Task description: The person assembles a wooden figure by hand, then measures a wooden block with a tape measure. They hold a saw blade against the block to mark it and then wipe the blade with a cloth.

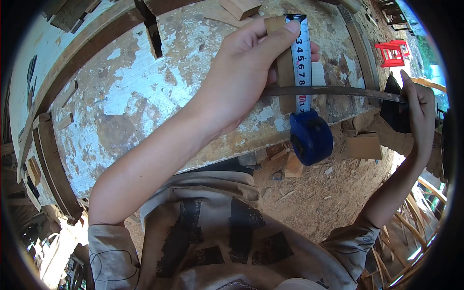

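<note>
At the far left a thick beam (53, 164) runs along the end of the table (140, 106), with two small offcuts (70, 93) lying near it on the worn, peeling top. Farther right, a dark slot (154, 41) cuts into the table's far side, and past it a wood block (241, 7) sits at the far edge. Then comes the left hand (244, 60), closed round a strip (285, 65) and pressing the tape (303, 63) along it with the thumb. The strip is plain brown wood, narrow and straight, over the table near its front edge; the hand hides part of it. The tape is white with black digits, 3 to 8 easily read; the thumb overlaps its top end. Its blue case (312, 137), scuffed and dark in the middle, juts past the front edge. A thin dark bar (338, 91) crosses strip and tape just beyond the 8, blocking the marks there. Right of these, a board (362, 147) shows low down, and a red stool (392, 53) stands beyond the table. The right hand (419, 99) is curled round the bar's right end, beside a black piece (394, 112) whose nature I cannot tell
</note>
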A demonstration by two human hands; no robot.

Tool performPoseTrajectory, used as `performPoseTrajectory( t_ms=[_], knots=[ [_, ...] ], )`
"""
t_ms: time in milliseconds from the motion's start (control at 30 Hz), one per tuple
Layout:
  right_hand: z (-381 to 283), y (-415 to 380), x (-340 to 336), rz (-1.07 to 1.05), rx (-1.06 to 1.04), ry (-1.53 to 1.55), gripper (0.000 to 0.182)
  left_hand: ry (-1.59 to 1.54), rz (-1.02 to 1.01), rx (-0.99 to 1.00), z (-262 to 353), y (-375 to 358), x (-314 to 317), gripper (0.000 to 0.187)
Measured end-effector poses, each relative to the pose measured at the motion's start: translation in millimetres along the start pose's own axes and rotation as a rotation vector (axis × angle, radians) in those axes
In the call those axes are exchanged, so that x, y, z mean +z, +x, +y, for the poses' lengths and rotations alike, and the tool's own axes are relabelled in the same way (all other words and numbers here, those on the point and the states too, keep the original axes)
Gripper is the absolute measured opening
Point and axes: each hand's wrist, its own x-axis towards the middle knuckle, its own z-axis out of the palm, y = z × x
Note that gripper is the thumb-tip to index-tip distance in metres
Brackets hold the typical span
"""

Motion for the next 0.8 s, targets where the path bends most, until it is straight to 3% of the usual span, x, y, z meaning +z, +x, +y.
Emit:
performPoseTrajectory(
  t_ms=[567, 800],
  knots=[
    [1.4, 4.3, 1.8, -0.064, -0.006, 0.013, 0.056, -0.050, -0.071, 0.037, -4.2, 1.9, -4.2, 0.031],
    [-3.4, 5.4, 3.5, -0.031, -0.020, 0.029, 0.058, -0.023, -0.003, -0.015, 1.3, -1.2, 1.3, 0.035]
  ],
)
